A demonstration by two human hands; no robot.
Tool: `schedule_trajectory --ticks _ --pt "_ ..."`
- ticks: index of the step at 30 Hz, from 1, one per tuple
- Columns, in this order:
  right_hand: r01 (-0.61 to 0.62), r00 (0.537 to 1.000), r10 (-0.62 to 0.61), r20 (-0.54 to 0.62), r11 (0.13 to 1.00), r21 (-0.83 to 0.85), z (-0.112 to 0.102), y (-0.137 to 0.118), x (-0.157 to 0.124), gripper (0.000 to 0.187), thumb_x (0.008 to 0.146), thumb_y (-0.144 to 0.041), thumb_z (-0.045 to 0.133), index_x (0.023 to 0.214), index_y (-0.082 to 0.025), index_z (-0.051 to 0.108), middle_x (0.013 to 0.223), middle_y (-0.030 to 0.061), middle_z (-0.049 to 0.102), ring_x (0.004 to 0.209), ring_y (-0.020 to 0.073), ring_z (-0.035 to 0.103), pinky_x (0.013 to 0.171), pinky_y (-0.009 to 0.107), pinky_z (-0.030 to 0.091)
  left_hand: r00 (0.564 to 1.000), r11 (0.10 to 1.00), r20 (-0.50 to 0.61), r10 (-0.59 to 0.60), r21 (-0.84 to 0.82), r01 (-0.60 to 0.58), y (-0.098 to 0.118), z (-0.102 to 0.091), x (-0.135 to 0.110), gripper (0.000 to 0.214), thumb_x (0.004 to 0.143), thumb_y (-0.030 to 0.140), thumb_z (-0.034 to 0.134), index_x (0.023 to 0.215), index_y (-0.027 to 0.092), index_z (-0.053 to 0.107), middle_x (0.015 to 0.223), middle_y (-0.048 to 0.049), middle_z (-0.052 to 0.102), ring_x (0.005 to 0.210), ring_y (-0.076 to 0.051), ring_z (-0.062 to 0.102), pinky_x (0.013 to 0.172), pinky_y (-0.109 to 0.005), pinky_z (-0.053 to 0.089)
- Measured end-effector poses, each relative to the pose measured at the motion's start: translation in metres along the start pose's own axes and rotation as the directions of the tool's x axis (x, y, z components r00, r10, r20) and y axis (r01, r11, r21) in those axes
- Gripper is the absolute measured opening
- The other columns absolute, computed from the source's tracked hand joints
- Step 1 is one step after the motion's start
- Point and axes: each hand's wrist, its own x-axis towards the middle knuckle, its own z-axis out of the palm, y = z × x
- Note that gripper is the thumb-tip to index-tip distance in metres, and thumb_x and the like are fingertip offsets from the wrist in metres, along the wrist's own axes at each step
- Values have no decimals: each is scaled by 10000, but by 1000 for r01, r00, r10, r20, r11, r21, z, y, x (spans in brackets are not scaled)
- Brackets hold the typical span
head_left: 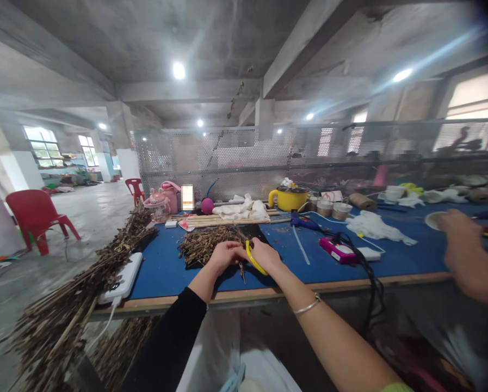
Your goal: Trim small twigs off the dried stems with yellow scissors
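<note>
At the near edge of the blue worktop (166, 269), the left hand (223, 256) pinches the stems of a bundle of dry brown twigs (205, 242), fingers pressed together. The right hand (267, 255), touching it, curls around a yellow-handled tool (252, 261) whose working end is hidden. With the hands so close, a slip of the tool could catch the left hand, and brittle twigs may snap and drop off the near edge.
</note>
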Motion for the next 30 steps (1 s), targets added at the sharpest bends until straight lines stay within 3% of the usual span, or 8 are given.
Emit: schedule_trajectory --ticks 6,20,30 --pt "48 998 -49 -29 999 -3 2 0 3 615 652 -694 437 992 -184 488 969 129 597 882 269 574 672 317 405 998 999 -63 -6 41 9 0 2 0 239 555 83 600 792 117 607 571 -5 587 439 -74 510 392 -162 359" --pt "44 998 -45 -36 999 -13 3 2 3 537 650 -682 457 811 -188 592 896 120 634 863 260 587 668 294 410 999 999 -32 4 38 -3 -2 1 0 174 571 121 637 738 120 585 553 -7 586 470 -84 535 396 -153 357" --pt "51 999 -51 -4 998 -47 9 4 3 652 627 -706 454 997 -171 495 975 141 593 906 289 566 691 334 410 998 997 -58 -1 -77 -3 1 1 1 278 546 248 712 745 103 582 559 -10 571 387 -49 443 387 -175 340"
